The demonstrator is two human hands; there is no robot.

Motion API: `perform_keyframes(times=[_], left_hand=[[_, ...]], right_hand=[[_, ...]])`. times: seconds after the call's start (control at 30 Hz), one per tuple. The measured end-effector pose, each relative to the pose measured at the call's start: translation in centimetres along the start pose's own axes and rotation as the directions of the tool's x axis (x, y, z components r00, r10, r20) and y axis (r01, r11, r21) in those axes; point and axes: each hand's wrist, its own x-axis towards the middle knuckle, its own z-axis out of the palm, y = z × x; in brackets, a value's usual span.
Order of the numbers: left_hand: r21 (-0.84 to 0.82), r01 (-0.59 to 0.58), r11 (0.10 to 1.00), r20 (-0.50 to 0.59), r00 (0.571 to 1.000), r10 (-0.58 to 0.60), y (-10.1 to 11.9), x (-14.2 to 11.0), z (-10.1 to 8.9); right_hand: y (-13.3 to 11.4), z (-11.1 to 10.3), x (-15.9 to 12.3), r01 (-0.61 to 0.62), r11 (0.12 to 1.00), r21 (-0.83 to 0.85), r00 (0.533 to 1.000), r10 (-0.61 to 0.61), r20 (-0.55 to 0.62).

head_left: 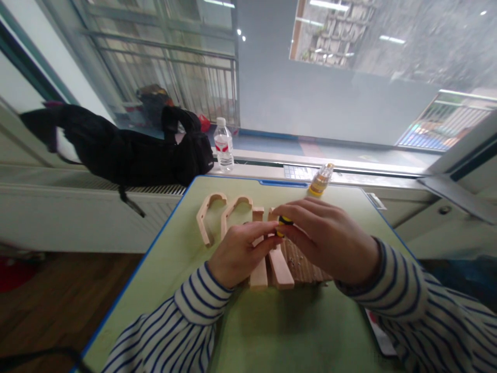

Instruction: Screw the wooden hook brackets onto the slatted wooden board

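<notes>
Sleeves: two, knit-looking cloth with dark stripes on a pale ground; both forearms (pixel 198 295) come in from the near edge and angle inward.
Tabletop: one, pale green and smooth, with a blue edge (pixel 155 241); its sides narrow toward the window in this view.
Straight bars: two, pale smooth wood, flat and square-ended; the left one (pixel 259 274) points almost straight away, the right one (pixel 282 272) slants, and the hands cover part of both.
Brown slab: one, ridged like rough wood (pixel 295 264), lying beside the right bar and partly under the right hand; small specks dot it, too small to make out.
Left hand: wrist low, back of the hand up, thumb and index finger (pixel 238 251) narrowed in a pinch on a yellow-and-black piece (pixel 286 220).
Right hand: arched over from the right, knuckles up, fingers bent down (pixel 330 238), holding the same piece.
Yellow-and-black piece: one, small and rounded, held above the bars between both sets of fingertips; the fingers hide most of it.
Curved pieces: two, pale wood hooks with small holes, the outer (pixel 202 221) and the inner (pixel 225 216) side by side, left of the bars.
Bottles: two, clear; one tilted with amber-yellow contents (pixel 320 180) at the far edge, one upright with a red-and-white label (pixel 223 147) on the sill.
Bag: one, soft black fabric (pixel 135 158), slumped left of the upright bottle.
Window: broad glass (pixel 267 88), reflecting lights.
</notes>
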Motion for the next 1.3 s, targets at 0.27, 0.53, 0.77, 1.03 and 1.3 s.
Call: perform_keyframes(times=[0.27, 0.53, 0.77, 1.03, 1.3], left_hand=[[-0.025, -0.020, 1.000, 0.056, 0.998, 0.021, 0.2, 0.0, -0.4], [-0.008, 0.007, 1.000, -0.014, 1.000, -0.007, 0.4, 0.0, -0.2], [0.016, 0.008, 1.000, -0.094, 0.996, -0.006, 0.1, -0.2, 0.2], [0.004, 0.014, 1.000, -0.042, 0.999, -0.014, 0.2, 0.0, 0.0], [-0.065, 0.042, 0.997, 0.029, 0.999, -0.041, 0.0, 0.0, 0.0]], right_hand=[[-0.7, 0.6, -0.3, -0.023, 0.996, -0.081, 0.995, 0.015, -0.101], [-0.7, 1.0, -0.1, -0.031, 0.997, -0.065, 0.996, 0.025, -0.091], [-0.5, 0.7, 0.0, -0.051, 0.999, 0.008, 0.998, 0.052, -0.047], [0.1, -0.4, 0.0, 0.007, 0.997, 0.079, 1.000, -0.008, 0.019], [0.1, 0.0, 0.0, -0.019, 0.999, 0.027, 1.000, 0.019, -0.001]])
